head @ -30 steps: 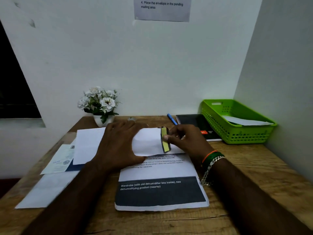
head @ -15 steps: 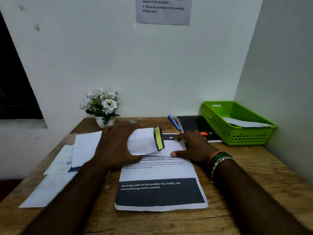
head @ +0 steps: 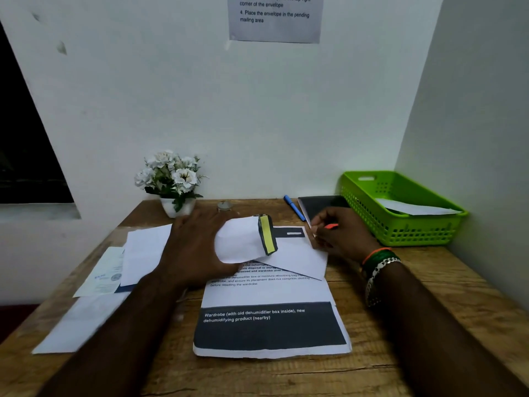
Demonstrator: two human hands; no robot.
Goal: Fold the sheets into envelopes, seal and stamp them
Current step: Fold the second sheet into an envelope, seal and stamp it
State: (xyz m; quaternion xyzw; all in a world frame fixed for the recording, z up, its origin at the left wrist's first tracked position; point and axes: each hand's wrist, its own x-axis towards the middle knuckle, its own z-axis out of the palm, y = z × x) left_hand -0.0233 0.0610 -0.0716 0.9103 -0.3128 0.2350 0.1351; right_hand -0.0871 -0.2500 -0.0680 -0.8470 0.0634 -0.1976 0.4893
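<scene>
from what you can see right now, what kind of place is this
Probably a small mail-prep desk in a corner: a wooden desk spread with papers, a numbered instruction notice about envelopes taped to the wall, and a green basket holding paper.

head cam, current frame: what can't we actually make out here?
- Wall notice, head view: top cut off by the frame edge; only the last steps show.
- Printed sheet: middle lines covered by the folded sheet and left hand; small print blurred.
- Right hand: a small orange item at the fingertips, too small to identify; grip unclear.
- Green basket: paper inside, partly hidden by the rim.
- Small object beside the flower pot: too small to identify.
</scene>
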